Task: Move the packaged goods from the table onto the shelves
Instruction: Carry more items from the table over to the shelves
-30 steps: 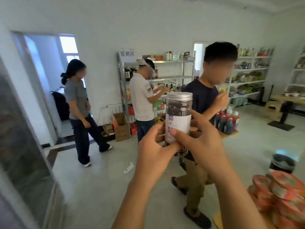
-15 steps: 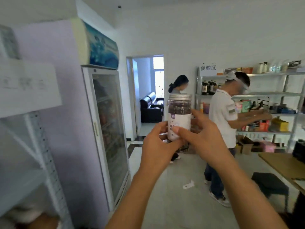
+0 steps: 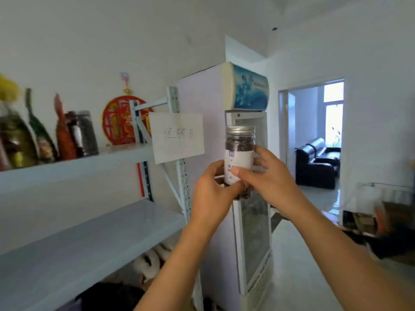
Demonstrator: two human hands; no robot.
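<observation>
Fingers (image 3: 263, 152) of left hand (image 3: 208, 196), right hand (image 3: 275, 184) clamped round lower half of upright jar (image 3: 239, 151), beside shelves (image 3: 89, 163).

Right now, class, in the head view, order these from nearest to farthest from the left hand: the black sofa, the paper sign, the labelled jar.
1. the labelled jar: gripped by the left hand, the right hand also on it.
2. the paper sign: up and left, on the shelf post.
3. the black sofa: far right, beyond the doorway.
</observation>
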